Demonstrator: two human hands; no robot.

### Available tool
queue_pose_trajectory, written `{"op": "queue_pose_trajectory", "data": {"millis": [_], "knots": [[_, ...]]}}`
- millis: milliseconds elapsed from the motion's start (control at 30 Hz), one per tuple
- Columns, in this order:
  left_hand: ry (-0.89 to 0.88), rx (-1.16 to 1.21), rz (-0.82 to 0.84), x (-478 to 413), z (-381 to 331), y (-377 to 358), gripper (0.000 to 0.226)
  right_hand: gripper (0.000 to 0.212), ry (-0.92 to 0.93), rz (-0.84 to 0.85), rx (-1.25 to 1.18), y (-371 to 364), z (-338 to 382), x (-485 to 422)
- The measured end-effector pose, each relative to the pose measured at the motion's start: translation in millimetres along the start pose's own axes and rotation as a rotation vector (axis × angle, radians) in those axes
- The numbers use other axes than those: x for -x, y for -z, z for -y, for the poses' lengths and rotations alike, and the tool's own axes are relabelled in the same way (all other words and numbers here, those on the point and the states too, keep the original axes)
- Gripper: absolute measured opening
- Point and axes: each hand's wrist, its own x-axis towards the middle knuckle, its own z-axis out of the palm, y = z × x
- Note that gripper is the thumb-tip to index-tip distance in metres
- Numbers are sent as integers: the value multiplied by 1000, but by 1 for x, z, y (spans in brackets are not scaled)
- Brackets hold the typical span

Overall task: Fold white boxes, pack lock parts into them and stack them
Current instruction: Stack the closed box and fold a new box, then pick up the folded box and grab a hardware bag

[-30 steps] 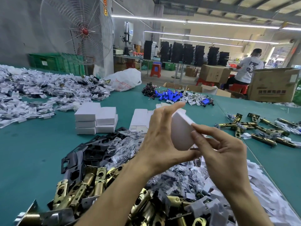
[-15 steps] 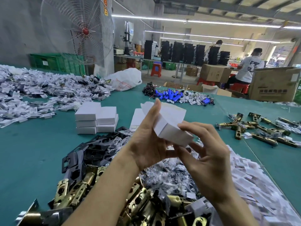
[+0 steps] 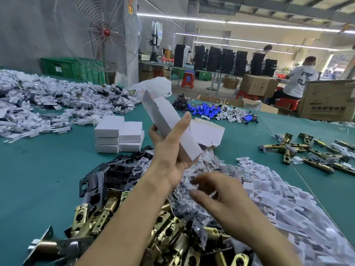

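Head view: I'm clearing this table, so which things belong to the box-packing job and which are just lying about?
Job: white box in the left hand; right hand over bagged parts; stacked boxes; flat blanks; brass latches; black plates.
Lying about: fan; green crates; blue parts; cardboard carton; plastic bag.

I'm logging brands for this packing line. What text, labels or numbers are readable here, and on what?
Nothing reads cleanly.
On the cardboard box: dark printed line, too blurred.
On the seated person's shirt: large dark characters, too blurred.
On the red sign above the fan: yellow characters, unreadable.
On the white box in the left hand: no print.
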Motion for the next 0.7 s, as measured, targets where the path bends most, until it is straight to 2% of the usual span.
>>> {"op": "queue_pose_trajectory", "data": {"millis": [100, 200, 400, 567, 700], "knots": [[-53, 19, -59, -6, -1, 2, 79, 31, 82, 291, 19, -4, 9, -1], [-195, -45, -90, -8, -2, 5, 80, 40, 104, 429, -17, -7, 12, 0], [-367, -116, -98, -8, -3, 5, 80, 36, 49, 443, -79, -8, 15, 0], [-542, -182, -56, 3, -17, -1, 73, 26, -24, 468, -326, -8, 22, 3], [-639, -186, 60, 16, -41, -5, 75, 20, -70, 492, -504, -9, 25, 4]]}}
